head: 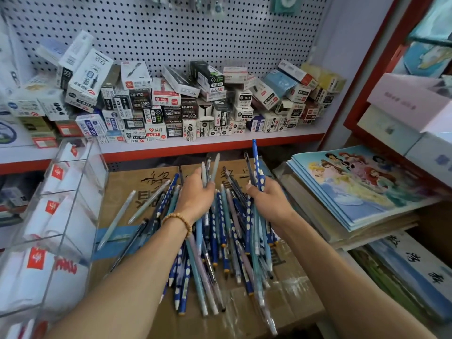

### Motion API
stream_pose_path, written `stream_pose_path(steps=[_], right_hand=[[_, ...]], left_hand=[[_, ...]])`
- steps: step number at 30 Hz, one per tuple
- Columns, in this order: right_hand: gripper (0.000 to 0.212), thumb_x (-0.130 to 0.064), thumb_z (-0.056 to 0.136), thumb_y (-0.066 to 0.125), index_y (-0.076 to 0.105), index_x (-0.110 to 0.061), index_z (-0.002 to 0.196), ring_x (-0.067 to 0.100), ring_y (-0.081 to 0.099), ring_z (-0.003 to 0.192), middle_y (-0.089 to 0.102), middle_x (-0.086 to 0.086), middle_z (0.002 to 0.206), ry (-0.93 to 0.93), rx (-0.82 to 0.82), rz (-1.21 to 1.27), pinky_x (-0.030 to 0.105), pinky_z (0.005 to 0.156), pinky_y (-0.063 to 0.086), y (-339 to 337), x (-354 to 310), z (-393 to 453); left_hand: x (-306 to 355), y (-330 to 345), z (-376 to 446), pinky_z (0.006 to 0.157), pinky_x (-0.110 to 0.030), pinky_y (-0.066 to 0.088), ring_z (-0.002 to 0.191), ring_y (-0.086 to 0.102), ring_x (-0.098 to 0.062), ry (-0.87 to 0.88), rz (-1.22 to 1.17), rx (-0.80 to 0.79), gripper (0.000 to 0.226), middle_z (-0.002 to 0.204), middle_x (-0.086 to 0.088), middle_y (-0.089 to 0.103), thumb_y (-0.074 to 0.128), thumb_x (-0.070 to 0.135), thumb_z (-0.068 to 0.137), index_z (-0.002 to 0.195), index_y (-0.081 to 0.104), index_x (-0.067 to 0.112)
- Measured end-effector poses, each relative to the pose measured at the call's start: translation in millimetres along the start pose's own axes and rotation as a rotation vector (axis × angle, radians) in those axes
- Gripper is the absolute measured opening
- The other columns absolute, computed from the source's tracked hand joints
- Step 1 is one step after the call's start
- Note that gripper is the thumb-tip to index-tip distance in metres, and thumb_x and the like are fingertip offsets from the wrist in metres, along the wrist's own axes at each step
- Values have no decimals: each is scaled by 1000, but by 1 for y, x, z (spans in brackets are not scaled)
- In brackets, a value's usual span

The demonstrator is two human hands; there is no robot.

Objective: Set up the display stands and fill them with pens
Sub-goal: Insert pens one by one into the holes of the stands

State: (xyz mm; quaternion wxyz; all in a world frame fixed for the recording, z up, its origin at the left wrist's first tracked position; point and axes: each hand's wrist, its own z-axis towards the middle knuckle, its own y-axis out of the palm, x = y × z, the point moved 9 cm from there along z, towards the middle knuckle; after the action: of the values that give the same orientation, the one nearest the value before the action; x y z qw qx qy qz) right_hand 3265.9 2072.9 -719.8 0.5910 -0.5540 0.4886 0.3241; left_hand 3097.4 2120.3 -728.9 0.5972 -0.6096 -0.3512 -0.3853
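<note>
Blue pens (220, 241) (loose heap) under both hands — left grip (197, 192), right grip (265, 196) each clamped round several.

A white perforated metal pegboard wall (171, 33) fills twelve o'clock above a white red-edged shelf (220, 140), with a red steel upright (367, 69) at two o'clock.

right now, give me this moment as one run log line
left hand: grips pens | right hand: grips pens | pen pile: on cardboard box | clear stand: left, no pens in it
</note>
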Motion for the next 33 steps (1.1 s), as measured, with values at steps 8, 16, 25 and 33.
stream_pose_path(steps=[8, 16, 25, 33], right_hand=[[7, -19, 104, 49, 52, -13, 106, 20, 62, 78, 58, 6, 82, 7, 11, 63, 49, 79, 55, -1, -8, -1], [11, -19, 103, 52, 55, -13, 94, 20, 59, 70, 57, 2, 71, -31, -13, 178, 43, 77, 55, 0, -29, -11], [9, -20, 99, 60, 65, -17, 93, 17, 56, 71, 57, 2, 77, 26, 118, 514, 34, 68, 50, -36, -58, -24], [15, -20, 98, 62, 57, -7, 93, 18, 57, 57, 53, 7, 71, 48, 286, 684, 39, 64, 59, -96, -69, -56]], left_hand=[[9, -17, 11, 47, -18, 43, 59, 51, -9, -53, -223, 24, 16, 92, -8, 64, 46, 12, 103, 113, 57, 14], [23, -16, 4, 44, -15, 42, 62, 51, -9, -149, -683, -108, 11, 82, -7, 55, 53, 8, 99, 106, 60, 7], [88, -5, -28, 43, -16, 37, 50, 45, -5, 8, -647, -300, 23, 63, 6, 49, 61, 26, 95, 106, 59, 7], [145, 26, -72, 44, -19, 39, 45, 45, -9, 212, -455, -322, 26, 56, 3, 52, 78, 28, 82, 78, 58, 12]])
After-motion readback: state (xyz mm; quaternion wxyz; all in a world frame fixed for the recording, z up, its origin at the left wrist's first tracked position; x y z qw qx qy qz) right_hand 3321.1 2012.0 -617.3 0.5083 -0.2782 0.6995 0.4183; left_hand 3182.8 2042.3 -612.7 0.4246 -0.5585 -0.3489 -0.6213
